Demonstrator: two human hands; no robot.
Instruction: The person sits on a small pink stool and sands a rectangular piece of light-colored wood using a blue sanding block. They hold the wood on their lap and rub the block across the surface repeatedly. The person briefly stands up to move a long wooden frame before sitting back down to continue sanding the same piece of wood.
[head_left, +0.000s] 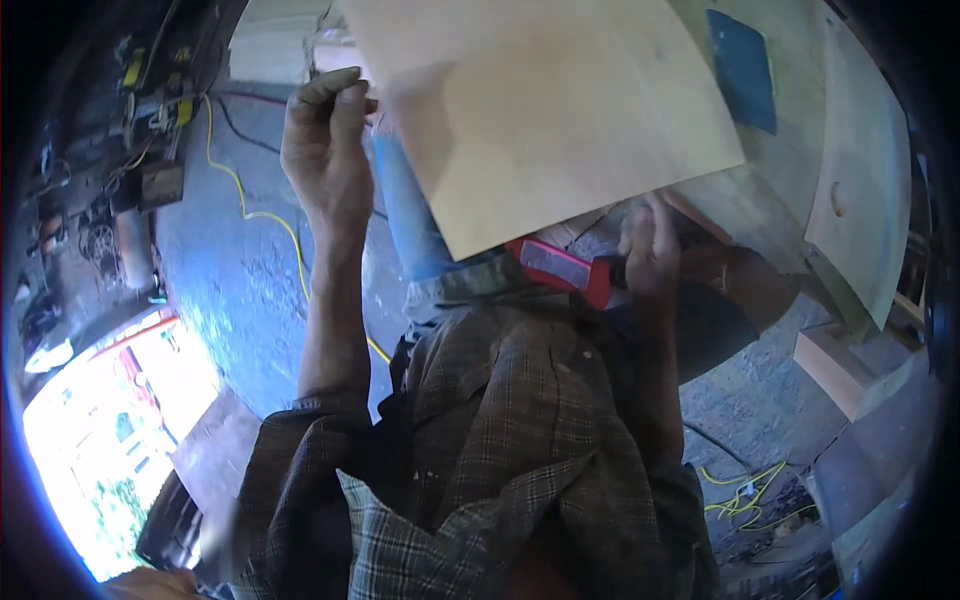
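A broad, pale wooden board (560, 110) lies before me, its near edge over my lap. My left hand (330, 130) is raised beside the board's left edge, its fingers bent and pinched together. Whatever might be between those fingertips is too small to make out. Just below the board's near edge is my right hand (650, 240), with fingers curled in and slightly blurred. What it grips, if anything, is hidden. A red object with a pale rectangular panel (565, 268) sits between my legs, partly under the board and close to the right hand.
A dark blue-grey sheet (742, 75) lies on the surface right of the board. Farther right stands a curved wooden panel (860, 190). Yellow cord (245, 212) crosses the floor on the left, and more yellow cord (745, 495) lies at lower right. Cluttered tools (125, 240) line the left side.
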